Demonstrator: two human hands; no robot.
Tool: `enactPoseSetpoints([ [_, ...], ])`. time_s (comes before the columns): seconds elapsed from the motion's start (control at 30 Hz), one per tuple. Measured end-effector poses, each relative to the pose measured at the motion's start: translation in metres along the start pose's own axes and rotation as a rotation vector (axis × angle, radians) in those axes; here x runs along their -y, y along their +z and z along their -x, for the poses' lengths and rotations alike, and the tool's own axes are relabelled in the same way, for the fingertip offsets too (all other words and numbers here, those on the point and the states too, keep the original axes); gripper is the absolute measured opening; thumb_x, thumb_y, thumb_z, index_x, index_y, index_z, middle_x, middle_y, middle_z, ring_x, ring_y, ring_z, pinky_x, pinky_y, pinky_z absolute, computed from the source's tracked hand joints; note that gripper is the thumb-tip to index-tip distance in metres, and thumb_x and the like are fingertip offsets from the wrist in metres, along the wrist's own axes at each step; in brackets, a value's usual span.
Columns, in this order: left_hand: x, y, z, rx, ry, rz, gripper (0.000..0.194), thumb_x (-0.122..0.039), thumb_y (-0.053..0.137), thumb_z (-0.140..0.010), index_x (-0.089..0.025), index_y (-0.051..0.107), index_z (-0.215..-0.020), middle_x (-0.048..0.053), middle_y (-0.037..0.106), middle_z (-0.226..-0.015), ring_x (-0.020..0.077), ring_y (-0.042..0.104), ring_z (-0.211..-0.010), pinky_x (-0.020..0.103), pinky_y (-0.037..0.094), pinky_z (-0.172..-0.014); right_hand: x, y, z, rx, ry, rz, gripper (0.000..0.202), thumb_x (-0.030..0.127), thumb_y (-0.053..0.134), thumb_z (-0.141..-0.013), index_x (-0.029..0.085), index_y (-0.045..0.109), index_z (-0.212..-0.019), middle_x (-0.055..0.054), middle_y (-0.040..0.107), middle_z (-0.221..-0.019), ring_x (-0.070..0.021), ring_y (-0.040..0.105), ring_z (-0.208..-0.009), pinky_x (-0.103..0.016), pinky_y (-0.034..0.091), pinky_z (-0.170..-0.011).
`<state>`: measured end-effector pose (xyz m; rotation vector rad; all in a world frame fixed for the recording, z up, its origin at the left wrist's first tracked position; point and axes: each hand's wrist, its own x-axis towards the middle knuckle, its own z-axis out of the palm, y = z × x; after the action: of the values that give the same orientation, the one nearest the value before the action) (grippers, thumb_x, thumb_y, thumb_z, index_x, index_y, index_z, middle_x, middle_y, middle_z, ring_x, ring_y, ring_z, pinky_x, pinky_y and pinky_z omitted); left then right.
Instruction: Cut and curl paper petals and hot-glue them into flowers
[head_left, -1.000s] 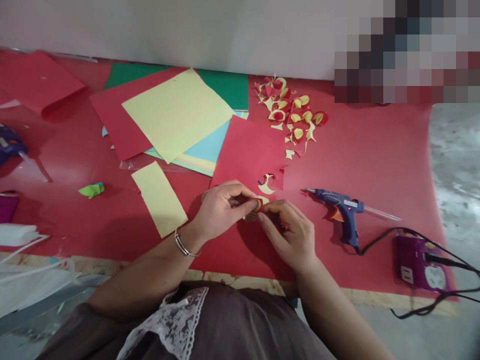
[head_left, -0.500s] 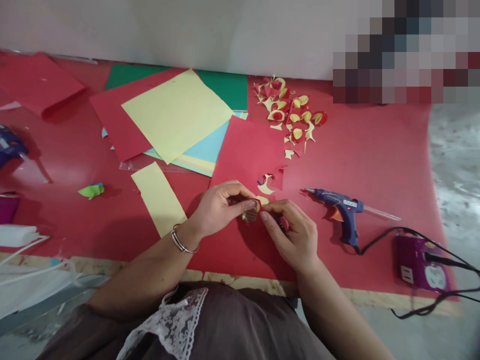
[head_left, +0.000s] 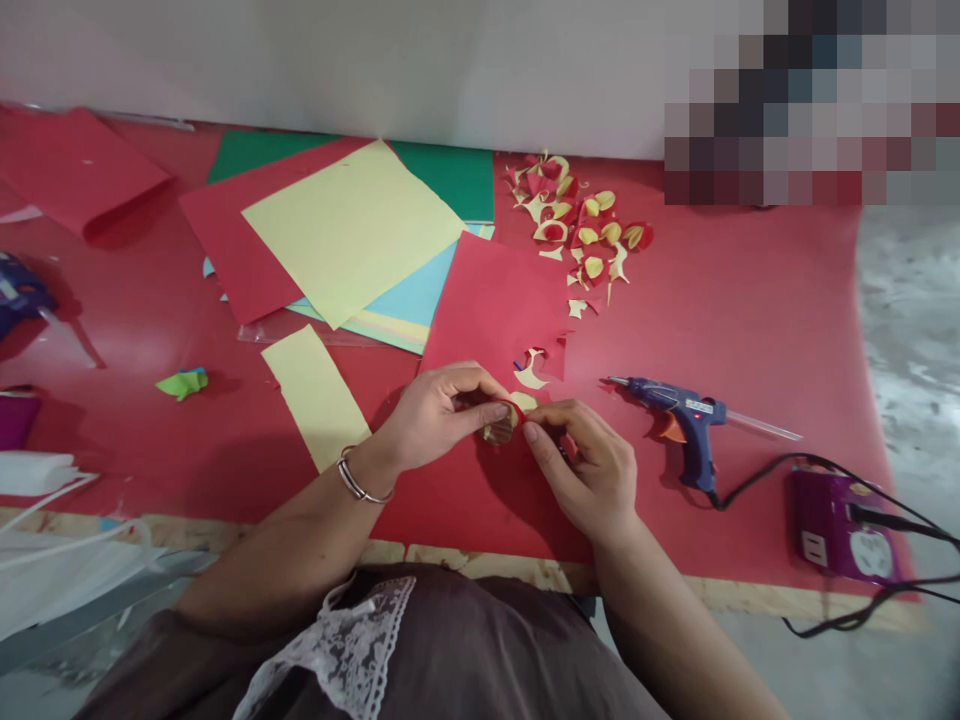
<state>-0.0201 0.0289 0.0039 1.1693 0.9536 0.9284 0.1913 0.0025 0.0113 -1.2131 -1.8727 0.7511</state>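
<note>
Both hands on one small red-and-yellow paper piece

Left hand (head_left: 439,415) pinches the small paper piece (head_left: 517,412) between thumb and forefinger. Right hand (head_left: 592,470) has its thumb and forefinger tips at the piece's right edge; can't tell if they grip it or only touch it. Other right fingers curled, contents hidden. Piece sits between the two hands, above the near part of the red table cover (head_left: 712,300). Round brown striped thing (head_left: 499,431) just below the left thumb; how it is held is unclear.

Handling, my judgement: the piece is small and looks thin, so keep the left pinch light but steady, near the edge, and let the right fingertips do the fine shaping. Small moves, no tugging, or the paper may crease or tear. Thumbs off the middle keeps the edge in sight. Forearms kept low should help steadiness.

Around: cream scrap (head_left: 532,374) just beyond the fingers, by the red sheet (head_left: 502,300). Cut red and yellow pieces (head_left: 592,235) farther off, near the wall. Blue glue gun (head_left: 690,415) lies on its side right of the right hand, nozzle toward the hands; may be hot, so mind the knuckles. Yellow strip (head_left: 315,390) left of the left hand.
</note>
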Motion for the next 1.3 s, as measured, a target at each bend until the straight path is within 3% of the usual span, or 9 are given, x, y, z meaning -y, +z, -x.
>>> enactPoseSetpoints([
  [0.23,-0.001,-0.002,0.001,0.071,0.013,-0.019,0.021,-0.036,0.079,-0.097,-0.016,0.076,-0.092,0.005,0.070,-0.089,0.0156,0.075,-0.075,0.028,0.065,-0.072,0.002,0.000,-0.001,-0.011,-0.020,0.020,0.010,0.017,0.065,-0.102,0.024,0.070,-0.095,-0.002,0.077,-0.085,-0.0150,0.070,-0.071,-0.028,0.055,-0.067],
  [0.53,0.001,-0.003,0.002,0.068,0.082,-0.309,0.007,-0.022,0.072,-0.100,-0.019,0.078,-0.098,0.003,0.073,-0.093,0.0119,0.073,-0.079,0.023,0.059,-0.075,-0.002,0.003,0.002,-0.009,-0.105,0.084,0.009,0.016,0.065,-0.100,0.023,0.069,-0.100,-0.002,0.076,-0.086,-0.0156,0.071,-0.073,-0.028,0.056,-0.068],
  [0.67,-0.002,0.004,0.004,0.021,0.113,-0.360,0.006,-0.015,0.070,-0.098,-0.019,0.076,-0.098,0.001,0.073,-0.090,0.0099,0.073,-0.077,0.019,0.058,-0.072,-0.005,0.005,0.003,-0.008,-0.093,0.102,0.007,0.017,0.066,-0.101,0.024,0.069,-0.100,-0.002,0.076,-0.087,-0.0156,0.071,-0.074,-0.029,0.057,-0.069],
  [0.93,-0.005,0.016,0.010,-0.111,0.111,-0.417,0.006,-0.017,0.072,-0.095,-0.019,0.067,-0.098,0.000,0.074,-0.091,0.0109,0.076,-0.077,0.021,0.062,-0.074,-0.005,0.006,0.003,-0.053,-0.083,0.136,0.007,0.017,0.067,-0.101,0.024,0.068,-0.098,-0.001,0.076,-0.085,-0.0146,0.070,-0.070,-0.028,0.055,-0.067],
  [1.13,-0.002,0.016,0.010,-0.082,-0.018,-0.100,0.024,-0.028,0.079,-0.093,-0.019,0.062,-0.107,0.004,0.073,-0.101,0.0132,0.076,-0.088,0.024,0.065,-0.081,-0.004,0.006,0.002,-0.064,-0.109,0.154,0.007,0.017,0.066,-0.100,0.023,0.067,-0.097,0.000,0.075,-0.084,-0.0141,0.069,-0.068,-0.027,0.053,-0.065],
  [1.3,0.003,0.017,0.007,-0.085,-0.045,0.009,0.043,-0.027,0.090,-0.083,-0.020,0.059,-0.112,0.004,0.068,-0.102,0.0139,0.075,-0.092,0.024,0.064,-0.083,-0.007,0.006,0.003,-0.047,-0.112,0.161,0.006,0.017,0.066,-0.100,0.023,0.066,-0.098,0.000,0.074,-0.085,-0.0134,0.068,-0.070,-0.026,0.053,-0.067],
])
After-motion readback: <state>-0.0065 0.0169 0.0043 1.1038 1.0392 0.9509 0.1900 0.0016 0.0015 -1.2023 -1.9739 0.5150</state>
